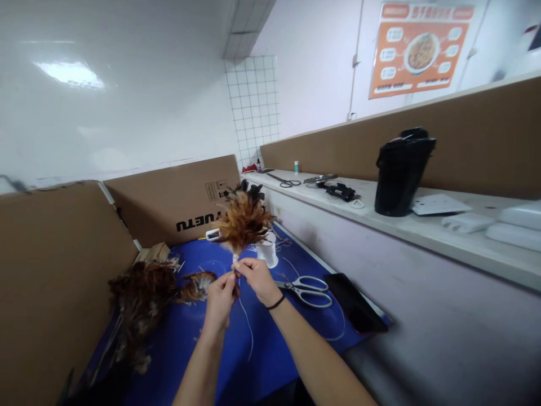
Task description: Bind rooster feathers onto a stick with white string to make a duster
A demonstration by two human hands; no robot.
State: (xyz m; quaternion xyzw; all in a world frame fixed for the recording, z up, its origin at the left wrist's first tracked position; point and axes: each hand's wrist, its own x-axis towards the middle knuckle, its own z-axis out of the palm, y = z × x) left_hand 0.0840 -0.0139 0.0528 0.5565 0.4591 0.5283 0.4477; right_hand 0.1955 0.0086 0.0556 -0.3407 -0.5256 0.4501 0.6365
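Note:
A bundle of brown and orange feathers [243, 220] stands upright over the blue table, black feathers at its top and white binding round its base. My left hand [222, 293] is closed on the lower end of the bundle. Just above it, the fingertips of my right hand [256, 276] pinch the stem below the white binding. A pale string [249, 324] hangs beneath the hands. Behind the bundle is a white spool [267, 251], partly hidden by feathers.
Silver scissors [310, 290] and a black phone [357, 304] lie right of my hands. A brown feather pile [146, 299] and a smaller bunch [198, 286] are at the left. A black bin [403, 175] stands on the white ledge [363, 217]. Cardboard [169, 203] borders the table.

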